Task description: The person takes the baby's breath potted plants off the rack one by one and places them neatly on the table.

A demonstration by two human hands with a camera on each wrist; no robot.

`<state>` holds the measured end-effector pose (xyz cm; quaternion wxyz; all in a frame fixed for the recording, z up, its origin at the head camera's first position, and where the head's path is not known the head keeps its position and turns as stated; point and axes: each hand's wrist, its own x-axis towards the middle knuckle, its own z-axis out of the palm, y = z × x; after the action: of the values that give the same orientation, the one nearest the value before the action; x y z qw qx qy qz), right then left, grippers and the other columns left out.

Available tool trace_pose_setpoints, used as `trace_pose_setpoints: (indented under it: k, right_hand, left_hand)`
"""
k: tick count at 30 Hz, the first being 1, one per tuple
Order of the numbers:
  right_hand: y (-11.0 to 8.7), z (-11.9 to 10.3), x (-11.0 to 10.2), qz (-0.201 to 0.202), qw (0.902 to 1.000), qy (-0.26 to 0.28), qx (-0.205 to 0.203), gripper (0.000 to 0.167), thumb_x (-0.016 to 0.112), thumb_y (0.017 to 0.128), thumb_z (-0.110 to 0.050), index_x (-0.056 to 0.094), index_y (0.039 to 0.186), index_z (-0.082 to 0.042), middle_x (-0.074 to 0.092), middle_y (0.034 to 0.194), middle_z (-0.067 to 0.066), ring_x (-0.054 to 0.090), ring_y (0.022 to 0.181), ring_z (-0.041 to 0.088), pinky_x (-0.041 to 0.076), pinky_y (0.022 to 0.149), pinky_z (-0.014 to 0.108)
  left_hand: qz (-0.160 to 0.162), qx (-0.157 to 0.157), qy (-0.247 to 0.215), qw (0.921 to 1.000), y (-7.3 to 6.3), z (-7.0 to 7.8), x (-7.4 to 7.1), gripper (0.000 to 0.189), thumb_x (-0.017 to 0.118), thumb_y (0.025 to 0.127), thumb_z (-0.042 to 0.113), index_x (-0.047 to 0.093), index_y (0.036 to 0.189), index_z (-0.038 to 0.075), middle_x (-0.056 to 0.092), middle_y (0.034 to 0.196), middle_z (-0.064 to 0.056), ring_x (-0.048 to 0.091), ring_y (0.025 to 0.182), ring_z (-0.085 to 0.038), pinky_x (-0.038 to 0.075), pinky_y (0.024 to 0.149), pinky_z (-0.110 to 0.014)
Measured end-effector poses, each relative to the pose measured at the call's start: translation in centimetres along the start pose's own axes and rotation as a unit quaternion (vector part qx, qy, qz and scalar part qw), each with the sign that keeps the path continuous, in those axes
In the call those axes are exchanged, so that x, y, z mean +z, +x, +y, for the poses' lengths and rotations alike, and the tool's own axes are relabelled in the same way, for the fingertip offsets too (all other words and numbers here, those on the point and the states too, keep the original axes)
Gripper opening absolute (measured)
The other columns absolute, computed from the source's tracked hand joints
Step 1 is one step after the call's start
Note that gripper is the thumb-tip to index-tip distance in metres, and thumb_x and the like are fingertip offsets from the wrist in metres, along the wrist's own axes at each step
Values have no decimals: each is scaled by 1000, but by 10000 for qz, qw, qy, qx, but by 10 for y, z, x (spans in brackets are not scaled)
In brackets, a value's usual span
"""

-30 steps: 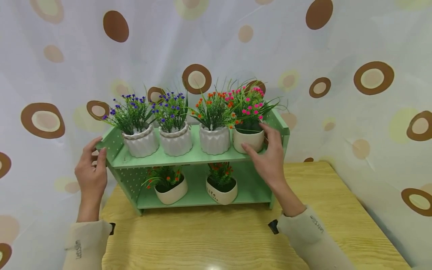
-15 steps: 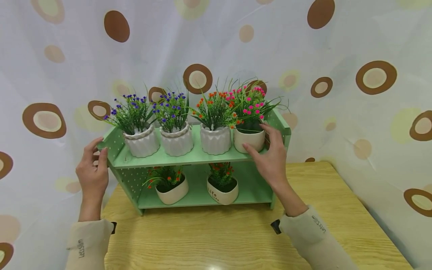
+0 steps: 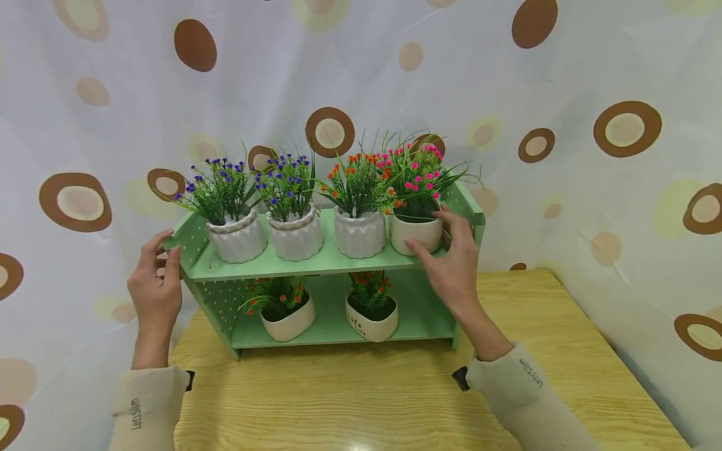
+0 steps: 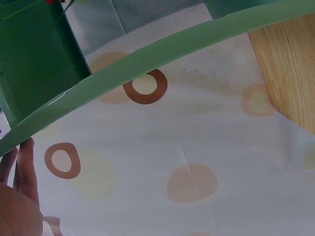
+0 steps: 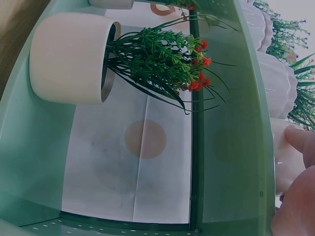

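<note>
In the head view, a pale green two-tier shelf (image 3: 316,268) stands on a wooden table. My left hand (image 3: 155,288) touches the upper front corner of its left side panel; the left wrist view shows fingers (image 4: 27,167) against the green edge. My right hand (image 3: 454,269) grips a cream flowerpot (image 3: 416,235) with pink flowers at the right end of the top tier. The thumb lies on the pot's front and the fingers reach round its right side, partly hidden. To its left stands a white fluted pot (image 3: 359,235) with orange flowers.
Two white fluted pots with purple flowers, a left one (image 3: 237,238) and a right one (image 3: 294,235), share the top tier. Below sit two cream pots with red-orange flowers, one plain (image 3: 287,322) and one lettered (image 3: 372,326). A patterned curtain (image 3: 564,207) hangs behind the table (image 3: 338,401).
</note>
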<state>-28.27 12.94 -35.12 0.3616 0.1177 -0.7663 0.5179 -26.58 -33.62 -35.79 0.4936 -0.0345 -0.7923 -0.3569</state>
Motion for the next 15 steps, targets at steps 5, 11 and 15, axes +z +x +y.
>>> trace_pose_setpoints:
  k: [5,11,15]
  right_hand:
    - [-1,0,0,77,9999,79,-1,62,89,83,-16,57,134,2,50,151,18,48,144,32,48,111,47]
    - [-5,0,-2,166,9998,100,-84,57,89,82,-16,59,127,2,50,150,16,49,143,31,49,109,50]
    - [-9,-3,-6,189,9996,77,-172,55,90,82,-16,60,124,3,50,150,17,49,143,33,49,108,51]
  left_hand:
    - [-53,-25,-14,10000,-1,-1,0,37,61,106,18,63,142,19,73,118,-24,52,83,22,37,67,-2]
    - [-102,-48,-98,9999,1,-2,-2,37,61,105,16,63,142,18,72,120,-25,53,84,20,38,67,0]
    - [-197,-109,-152,9996,1,-1,-3,38,60,106,17,62,144,19,72,121,-24,54,85,19,40,67,0]
